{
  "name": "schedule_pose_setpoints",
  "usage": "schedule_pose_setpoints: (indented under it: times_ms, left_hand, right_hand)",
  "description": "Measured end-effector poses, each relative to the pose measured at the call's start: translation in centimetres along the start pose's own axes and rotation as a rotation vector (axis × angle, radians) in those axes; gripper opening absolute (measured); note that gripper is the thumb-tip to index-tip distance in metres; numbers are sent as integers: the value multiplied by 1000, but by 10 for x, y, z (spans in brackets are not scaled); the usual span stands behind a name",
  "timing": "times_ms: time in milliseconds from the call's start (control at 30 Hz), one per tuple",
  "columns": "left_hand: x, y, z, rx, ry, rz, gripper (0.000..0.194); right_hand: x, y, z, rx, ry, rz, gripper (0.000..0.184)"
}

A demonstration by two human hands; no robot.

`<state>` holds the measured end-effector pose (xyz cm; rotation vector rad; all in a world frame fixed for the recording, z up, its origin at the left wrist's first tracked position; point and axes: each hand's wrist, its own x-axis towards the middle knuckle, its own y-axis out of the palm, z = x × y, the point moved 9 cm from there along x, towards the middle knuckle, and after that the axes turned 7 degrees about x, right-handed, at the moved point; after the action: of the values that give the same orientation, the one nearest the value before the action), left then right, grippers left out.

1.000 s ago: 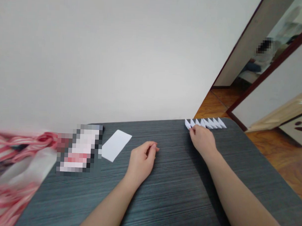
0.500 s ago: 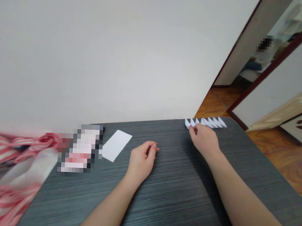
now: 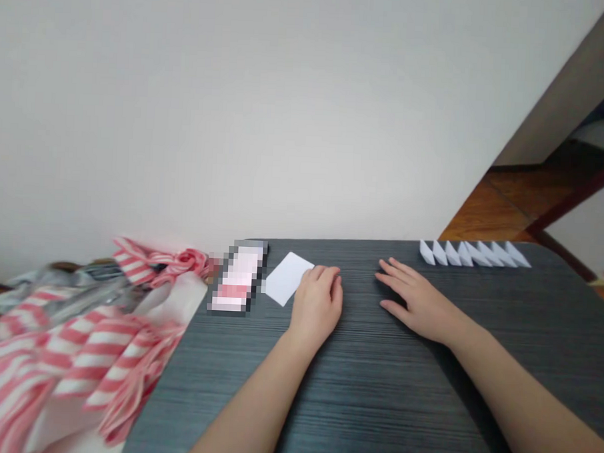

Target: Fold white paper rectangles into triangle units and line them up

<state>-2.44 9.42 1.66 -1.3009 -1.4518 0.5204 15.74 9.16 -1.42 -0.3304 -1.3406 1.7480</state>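
Left hand loosely curled, fingertips on unfolded white paper rectangle, 11 o'clock. Right hand open, empty, flat on dark wood-grain tabletop. Finished row of folded paper triangles at 1 o'clock.

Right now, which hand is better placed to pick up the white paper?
Your left hand, probably: its fingers reach the edge of the paper. Your right hand lies open on the table, farther off.
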Motion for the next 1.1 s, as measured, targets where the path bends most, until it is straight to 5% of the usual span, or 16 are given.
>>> schedule_pose_setpoints:
  times_ms: [267, 500, 800, 1100]
  left_hand:
    - [1, -19, 45, 455, -215, 76, 28]
    - [-2, -13, 66, 480, -283, 254, 27]
    - [3, -14, 68, 505, -258, 219, 30]
    - [6, -22, 85, 522, -410, 154, 31]
  right_hand:
    - [-2, 11, -5, -12, 23, 48, 49]
    - [-2, 12, -7, -4, 19, 42, 48]
    - [-3, 14, -9, -28, 27, 62, 50]
    - [-4, 15, -13, 2, 34, 58, 50]
